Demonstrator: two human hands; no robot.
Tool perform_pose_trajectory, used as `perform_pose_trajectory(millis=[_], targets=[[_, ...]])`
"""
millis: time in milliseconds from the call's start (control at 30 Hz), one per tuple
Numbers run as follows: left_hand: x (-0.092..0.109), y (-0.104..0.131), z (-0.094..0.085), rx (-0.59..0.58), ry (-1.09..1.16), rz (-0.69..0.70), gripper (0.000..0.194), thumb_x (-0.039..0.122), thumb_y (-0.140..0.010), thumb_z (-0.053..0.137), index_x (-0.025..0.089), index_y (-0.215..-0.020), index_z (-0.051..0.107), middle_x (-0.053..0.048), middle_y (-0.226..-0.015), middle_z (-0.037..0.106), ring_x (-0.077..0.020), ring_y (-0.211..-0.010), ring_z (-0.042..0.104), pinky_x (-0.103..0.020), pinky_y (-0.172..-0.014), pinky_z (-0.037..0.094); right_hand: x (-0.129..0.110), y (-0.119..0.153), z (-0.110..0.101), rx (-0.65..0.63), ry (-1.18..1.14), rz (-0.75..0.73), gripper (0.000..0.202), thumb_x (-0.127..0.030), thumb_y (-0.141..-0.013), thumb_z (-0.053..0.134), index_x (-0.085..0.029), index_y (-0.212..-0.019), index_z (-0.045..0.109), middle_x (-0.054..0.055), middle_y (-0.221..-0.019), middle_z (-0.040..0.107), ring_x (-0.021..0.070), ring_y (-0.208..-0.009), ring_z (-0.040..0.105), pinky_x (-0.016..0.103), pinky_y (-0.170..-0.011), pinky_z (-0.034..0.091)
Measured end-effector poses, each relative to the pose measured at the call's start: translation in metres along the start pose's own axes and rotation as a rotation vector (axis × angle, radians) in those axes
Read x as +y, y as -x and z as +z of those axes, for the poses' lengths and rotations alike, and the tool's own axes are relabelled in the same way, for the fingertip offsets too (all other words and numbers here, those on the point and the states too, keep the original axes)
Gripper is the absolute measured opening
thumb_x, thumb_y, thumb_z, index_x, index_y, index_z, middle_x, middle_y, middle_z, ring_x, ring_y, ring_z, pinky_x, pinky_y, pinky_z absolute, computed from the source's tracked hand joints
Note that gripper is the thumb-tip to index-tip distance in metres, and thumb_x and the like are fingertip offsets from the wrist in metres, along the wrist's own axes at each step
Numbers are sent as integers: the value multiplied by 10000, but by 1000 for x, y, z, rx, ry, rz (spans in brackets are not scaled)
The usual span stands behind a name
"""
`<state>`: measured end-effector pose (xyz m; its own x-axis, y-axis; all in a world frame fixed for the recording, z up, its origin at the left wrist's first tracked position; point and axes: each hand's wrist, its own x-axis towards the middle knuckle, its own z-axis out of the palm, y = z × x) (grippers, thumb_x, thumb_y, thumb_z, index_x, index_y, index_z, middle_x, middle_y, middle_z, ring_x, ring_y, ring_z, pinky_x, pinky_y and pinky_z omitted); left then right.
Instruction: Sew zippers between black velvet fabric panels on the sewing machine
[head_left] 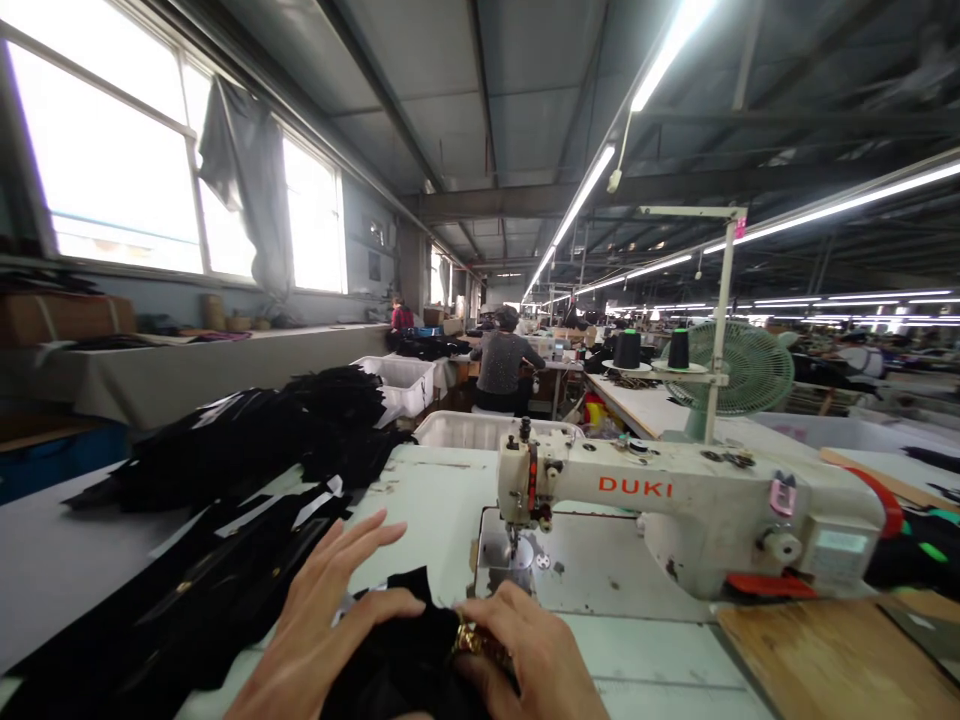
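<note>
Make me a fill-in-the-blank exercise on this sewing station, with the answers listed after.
1. Both hands, the left hand and the right hand, rest on a piece of fabric whose colour is ____.
2. The red lettering on the sewing machine reads ____.
3. Behind the machine stands a green ____.
4. The pile of black cut pieces lies on the ____ side of the machine.

Missing words: black; DUKI; fan; left
</note>
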<state>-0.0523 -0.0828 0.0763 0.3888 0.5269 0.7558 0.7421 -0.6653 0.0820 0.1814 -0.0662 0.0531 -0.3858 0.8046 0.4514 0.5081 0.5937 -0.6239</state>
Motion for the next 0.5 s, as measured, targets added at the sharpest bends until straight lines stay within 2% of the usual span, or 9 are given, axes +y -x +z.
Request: perform_pose_trajectory(millis=[33,100,200,267,333,400,500], targets=[[3,-2,0,-19,-5,29,362,598,-880,598,274,-1024,673,-83,-1503,453,-401,-1433,319,-693,-1140,241,-3,1,-1,-36,-27,33,406,-70,-758,634,-248,-1120,685,41,-955,689,211,-839,665,269,-738,478],[7,-5,3,-102,20,74,189,446,-887,622,271,-931,680,-60,-1453,525,-374,-1427,355,-685,-1153,224,-9,1,-5,-88,-74,102,317,-60,-742,619,-218,-1014,662,32,-909,679,203,-816,645,271,-727,453],[7,-7,8,-253,169,11,115,316,-911,575,272,-874,675,-35,-1189,696,-293,-1250,584,-579,-1167,312,-18,3,-10,-111,-134,144,156,-72,-745,599,-213,-812,588,-1,-793,615,175,-738,591,260,-657,394],[9,-9,10,-341,299,-102,147,303,-937,538,266,-870,663,-16,-1042,720,-228,-1063,681,-427,-1094,460,-20,5,-11,-107,-181,153,157,-70,-741,590,-217,-795,573,-14,-783,594,164,-737,571,254,-659,379],[13,-10,10,-406,403,-186,170,317,-961,514,256,-863,639,-6,-968,702,-183,-921,692,-273,-904,558,-18,7,-11,-112,-207,175,159,-93,-747,606,-224,-836,599,-16,-802,607,166,-757,569,254,-674,383],[16,-11,11,-425,459,-225,190,336,-981,503,249,-852,614,1,-933,678,-162,-860,675,-202,-772,545,-13,9,-10,-118,-207,201,139,-145,-765,642,-231,-873,631,-14,-812,628,176,-769,577,259,-687,395],[17,-10,13,-389,481,-216,198,351,-988,510,249,-852,612,1,-925,665,-152,-825,665,-184,-745,520,-7,12,-4,-83,-186,184,93,-227,-803,676,-236,-893,652,-13,-801,649,176,-748,588,261,-684,413]])
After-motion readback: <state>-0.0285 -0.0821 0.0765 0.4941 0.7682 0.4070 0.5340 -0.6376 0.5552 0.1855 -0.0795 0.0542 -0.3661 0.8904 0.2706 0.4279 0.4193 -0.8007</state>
